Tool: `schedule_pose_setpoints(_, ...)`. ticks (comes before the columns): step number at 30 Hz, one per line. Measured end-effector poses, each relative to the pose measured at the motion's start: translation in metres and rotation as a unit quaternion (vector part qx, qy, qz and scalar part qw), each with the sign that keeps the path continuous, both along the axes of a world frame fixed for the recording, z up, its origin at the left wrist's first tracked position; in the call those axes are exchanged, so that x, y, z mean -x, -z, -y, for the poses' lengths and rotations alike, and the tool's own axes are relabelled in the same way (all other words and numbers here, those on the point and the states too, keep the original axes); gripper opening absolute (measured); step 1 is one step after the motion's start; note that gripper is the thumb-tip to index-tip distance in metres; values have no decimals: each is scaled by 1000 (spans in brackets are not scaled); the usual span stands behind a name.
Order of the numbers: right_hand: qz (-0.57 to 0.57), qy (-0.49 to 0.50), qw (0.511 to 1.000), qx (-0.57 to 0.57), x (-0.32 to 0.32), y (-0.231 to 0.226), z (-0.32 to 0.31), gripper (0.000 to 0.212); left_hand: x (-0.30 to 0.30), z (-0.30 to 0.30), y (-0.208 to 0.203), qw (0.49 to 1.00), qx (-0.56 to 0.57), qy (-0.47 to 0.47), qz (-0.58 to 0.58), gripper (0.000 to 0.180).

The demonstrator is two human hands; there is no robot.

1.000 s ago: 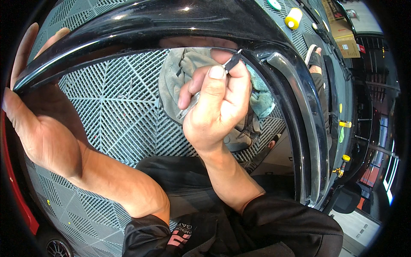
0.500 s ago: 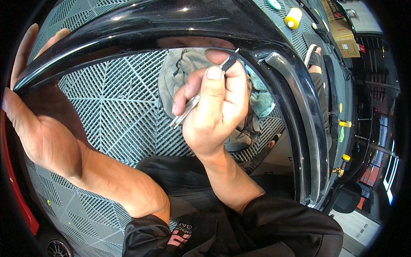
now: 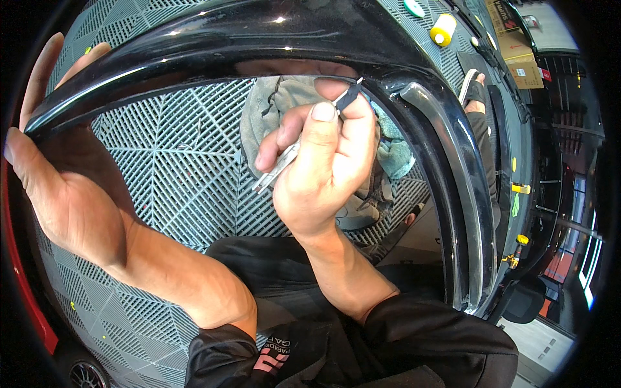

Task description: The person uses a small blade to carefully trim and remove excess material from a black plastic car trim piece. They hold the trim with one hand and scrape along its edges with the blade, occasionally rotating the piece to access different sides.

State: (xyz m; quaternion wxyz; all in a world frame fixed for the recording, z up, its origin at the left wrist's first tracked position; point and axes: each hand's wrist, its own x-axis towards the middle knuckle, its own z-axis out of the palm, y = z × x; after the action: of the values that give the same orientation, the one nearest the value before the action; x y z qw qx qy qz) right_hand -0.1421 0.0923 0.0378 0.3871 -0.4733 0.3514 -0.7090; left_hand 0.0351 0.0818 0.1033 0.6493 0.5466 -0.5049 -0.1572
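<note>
A glossy black curved car panel [image 3: 310, 42], seemingly a bumper, arches across the view and bends down the right side. Its narrow left end sits between the thumb and fingers of my left hand [image 3: 77, 213]; the fingers pass partly behind it. My right hand [image 3: 323, 161] is closed around a slim metal craft knife [image 3: 275, 173], thumb on top. The knife's dark blade [image 3: 349, 96] points up at the panel's inner edge, its tip touching or very close to it. Behind the right hand, a grey cloth [image 3: 259, 116] and a teal cloth [image 3: 396, 158] lie on the floor.
Grey slatted tiles [image 3: 174, 161] cover the floor. A yellow bottle [image 3: 443, 30] and a green-white roll [image 3: 414, 8] are at the far right. Another person's sandalled foot [image 3: 475, 87] rests beyond the panel. Cardboard boxes [image 3: 524, 72] stand farther right; a red car [image 3: 26, 284] edges the left.
My right hand and the knife have shifted very slightly, the blade tip staying at the panel's inner edge. My left hand keeps its hold on the panel's end.
</note>
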Motion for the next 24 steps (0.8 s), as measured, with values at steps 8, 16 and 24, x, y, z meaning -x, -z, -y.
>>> schedule_pose_setpoints(8,19,-37,999,-9,5,0,-1,26,0,0,-1,1000,-3,-9,18,71)
schedule_pose_setpoints(16,51,-51,997,-19,3,-2,-1,25,4,1,-1,1000,1,-14,2,72)
schedule_pose_setpoints(24,51,-75,995,-29,8,-4,-3,28,3,1,-1,1000,1,-18,21,72)
